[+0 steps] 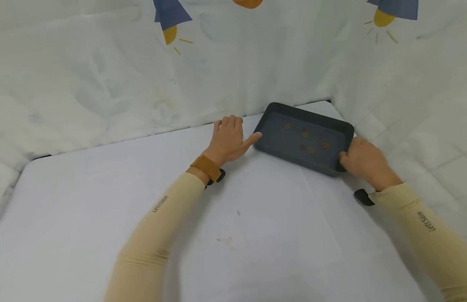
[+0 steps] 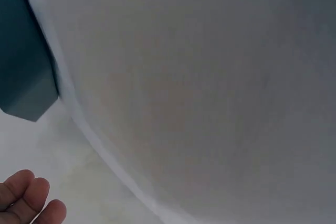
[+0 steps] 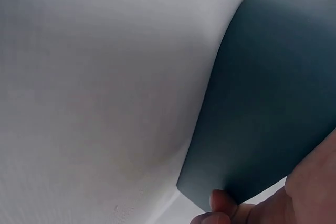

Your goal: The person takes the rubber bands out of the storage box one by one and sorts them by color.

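Note:
A dark grey rectangular tray [image 1: 269, 149] lies on the white table at the back right, with several small orange and red rings [image 1: 310, 144] inside. My left hand [image 1: 229, 140] rests on the table, its thumb touching the tray's left wall, fingers loosely bent. My right hand [image 1: 363, 161] grips the tray's near right corner, fingers curled round the rim. In the right wrist view the tray's outer wall [image 3: 268, 98] fills the right side, with my right fingers [image 3: 223, 203] under its corner. The left wrist view shows a tray corner [image 2: 23, 72] and my left fingertips [image 2: 26, 195].
A white cloth covers the table [image 1: 203, 218], with a few small specks [image 1: 227, 240] near the middle. A printed fabric backdrop [image 1: 150, 71] walls the back and right sides close behind the tray. Both arms wear beige sleeves and wrist straps.

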